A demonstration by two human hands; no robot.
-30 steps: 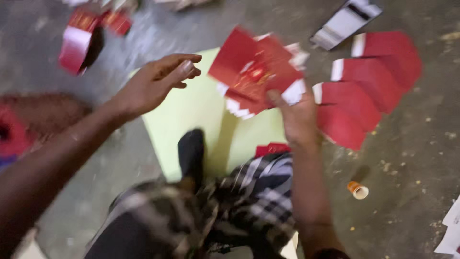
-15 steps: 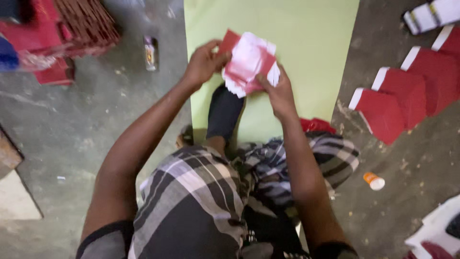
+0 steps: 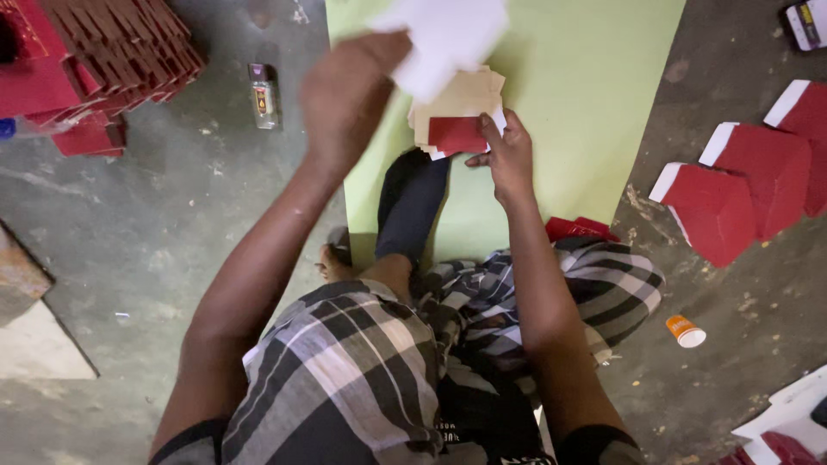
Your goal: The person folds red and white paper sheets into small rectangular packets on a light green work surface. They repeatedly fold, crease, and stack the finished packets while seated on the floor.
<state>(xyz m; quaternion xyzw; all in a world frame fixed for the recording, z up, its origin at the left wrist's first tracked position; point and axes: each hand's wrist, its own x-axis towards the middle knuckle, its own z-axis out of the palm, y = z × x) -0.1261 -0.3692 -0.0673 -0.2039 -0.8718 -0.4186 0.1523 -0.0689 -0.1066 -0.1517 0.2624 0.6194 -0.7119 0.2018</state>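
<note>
From my end it's all paper and card here. The left hand (image 3: 349, 90) has a white sheet (image 3: 448, 34) pinched at its fingertips, lifted up and so motion-blurred I can't tell its real shape, and its top is cut off by the frame edge. Fingers look curled closed on it, though the grip itself is smeared.

Just below those fingers sits a fanned stack of cards (image 3: 457, 112), beige matte faces with a red one on top and thin white edges peeking out. The right hand (image 3: 508, 159) rests on the stack's lower right, thumb lying along the red card's bottom edge, fingers narrow and pressing on its right side. How many cards are in there I can't make out.

Everything sits over a smooth pale green sheet (image 3: 586, 95) spread on a rough grey concrete floor (image 3: 172, 224). To the right of the right hand's fingers, well apart, lie flat red folded pieces with white flaps (image 3: 741, 189). Left of the left fingers stands a small glass bottle (image 3: 263, 95), and further left a ribbed pile of red card (image 3: 121, 52), partly cropped.
</note>
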